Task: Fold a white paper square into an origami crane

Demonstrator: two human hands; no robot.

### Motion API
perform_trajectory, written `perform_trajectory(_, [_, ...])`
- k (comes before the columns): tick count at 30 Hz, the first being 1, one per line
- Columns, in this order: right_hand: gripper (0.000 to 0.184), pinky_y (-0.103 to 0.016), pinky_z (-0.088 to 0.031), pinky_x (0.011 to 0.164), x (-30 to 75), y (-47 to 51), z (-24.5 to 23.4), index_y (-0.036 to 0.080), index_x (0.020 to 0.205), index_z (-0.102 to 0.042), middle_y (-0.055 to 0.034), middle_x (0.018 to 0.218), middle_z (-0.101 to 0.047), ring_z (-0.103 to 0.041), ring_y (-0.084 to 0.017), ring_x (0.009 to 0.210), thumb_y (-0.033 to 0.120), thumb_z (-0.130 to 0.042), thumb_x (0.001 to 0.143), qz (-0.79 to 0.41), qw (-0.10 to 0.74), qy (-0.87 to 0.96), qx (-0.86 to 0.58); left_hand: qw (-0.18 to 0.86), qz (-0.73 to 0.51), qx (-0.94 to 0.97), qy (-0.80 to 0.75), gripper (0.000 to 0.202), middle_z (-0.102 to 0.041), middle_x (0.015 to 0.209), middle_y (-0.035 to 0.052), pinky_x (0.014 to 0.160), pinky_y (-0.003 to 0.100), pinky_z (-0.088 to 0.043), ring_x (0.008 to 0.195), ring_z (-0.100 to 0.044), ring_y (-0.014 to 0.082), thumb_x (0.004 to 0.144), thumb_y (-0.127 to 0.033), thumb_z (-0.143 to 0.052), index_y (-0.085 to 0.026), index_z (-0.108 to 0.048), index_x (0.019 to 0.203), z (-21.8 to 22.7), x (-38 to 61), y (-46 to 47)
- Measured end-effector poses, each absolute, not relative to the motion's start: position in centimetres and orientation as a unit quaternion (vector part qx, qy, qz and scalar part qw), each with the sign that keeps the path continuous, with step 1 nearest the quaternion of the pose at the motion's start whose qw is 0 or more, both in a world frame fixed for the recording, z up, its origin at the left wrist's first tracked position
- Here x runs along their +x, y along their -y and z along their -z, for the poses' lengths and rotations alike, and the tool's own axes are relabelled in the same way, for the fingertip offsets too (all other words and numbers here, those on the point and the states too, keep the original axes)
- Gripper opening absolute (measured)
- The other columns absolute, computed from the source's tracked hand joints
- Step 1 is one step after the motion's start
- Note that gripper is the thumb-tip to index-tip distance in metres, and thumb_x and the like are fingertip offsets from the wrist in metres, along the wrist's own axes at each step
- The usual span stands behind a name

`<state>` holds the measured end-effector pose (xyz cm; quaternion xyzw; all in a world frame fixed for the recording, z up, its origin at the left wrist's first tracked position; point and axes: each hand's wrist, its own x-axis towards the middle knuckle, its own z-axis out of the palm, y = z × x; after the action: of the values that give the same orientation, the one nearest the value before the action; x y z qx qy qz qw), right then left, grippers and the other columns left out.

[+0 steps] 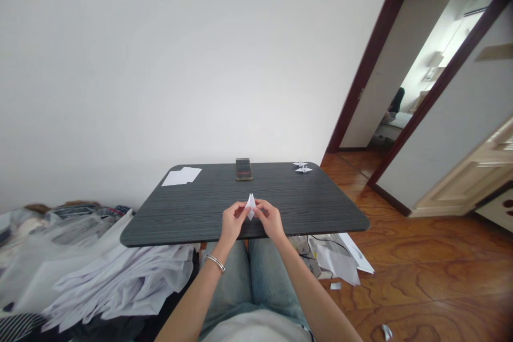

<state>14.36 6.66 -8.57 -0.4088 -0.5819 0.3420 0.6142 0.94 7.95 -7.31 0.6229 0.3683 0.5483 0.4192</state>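
Note:
A small white folded paper (251,206), kite-shaped with two narrow points at its top, is held upright just above the front middle of the table. My left hand (233,220) pinches its left edge between thumb and fingers. On the other side, my right hand (270,218) grips the right edge the same way. Both sets of fingertips partly cover the paper's sides. A bracelet (215,263) circles my left wrist.
The dark table (192,214) bears white paper sheets (181,176) at left, a phone-like dark object (243,169) at the back and two folded paper cranes (303,170) at right. Piled fabric and plastic bags (120,278) lie left; papers (339,263) lie below the table's right side.

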Motion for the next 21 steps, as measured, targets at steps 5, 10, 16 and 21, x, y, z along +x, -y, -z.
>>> perform_trajectory(5, [0.015, -0.029, -0.051, 0.059, 14.29, -6.91, 8.8, 0.018, 0.068, -0.064, -0.0091, 0.101, -0.067, -0.063, -0.021, 0.076, 0.032, -0.061, 0.074, -0.362, 0.614, 0.567, -0.413, 0.418, -0.556, 0.611, -0.379, 0.018, -0.07, 0.077, 0.0053, 0.068, 0.029, -0.051, 0.069, -0.064, 0.018, 0.073, -0.031, -0.062, -0.015, -0.067, 0.077, 7.48, 0.94, -7.99])
perform_trajectory(10, [0.016, -0.028, -0.051, 0.058, 14.34, -7.06, 8.9, 0.018, 0.067, -0.064, -0.0077, 0.097, -0.067, -0.062, -0.02, 0.073, 0.033, -0.062, 0.073, -0.364, 0.616, 0.562, -0.415, 0.427, -0.553, 0.615, -0.366, 0.019, -0.07, 0.087, 0.0076, 0.071, 0.03, -0.051, 0.078, -0.065, 0.0198, 0.073, -0.032, -0.062, -0.015, -0.066, 0.079, 7.52, 0.89, -8.02])
perform_trajectory(16, [0.015, -0.029, -0.051, 0.059, 14.41, -6.98, 8.93, 0.019, 0.069, -0.065, -0.0074, 0.089, -0.068, -0.062, -0.02, 0.072, 0.033, -0.063, 0.072, -0.366, 0.615, 0.557, -0.421, 0.439, -0.547, 0.619, -0.352, 0.017, -0.068, 0.101, 0.0103, 0.075, 0.032, -0.051, 0.088, -0.064, 0.0215, 0.074, -0.032, -0.061, -0.015, -0.063, 0.075, 7.52, 0.88, -8.03])
perform_trajectory(21, [0.017, -0.031, -0.051, 0.065, 14.46, -6.95, 8.75, 0.019, 0.067, -0.065, -0.0091, 0.102, -0.067, -0.062, -0.025, 0.089, 0.036, -0.064, 0.072, -0.376, 0.612, 0.557, -0.417, 0.437, -0.551, 0.611, -0.363, 0.018, -0.07, 0.096, 0.0093, 0.076, 0.033, -0.05, 0.083, -0.065, 0.021, 0.073, -0.032, -0.062, -0.015, -0.065, 0.077, 7.79, 0.87, -8.17])
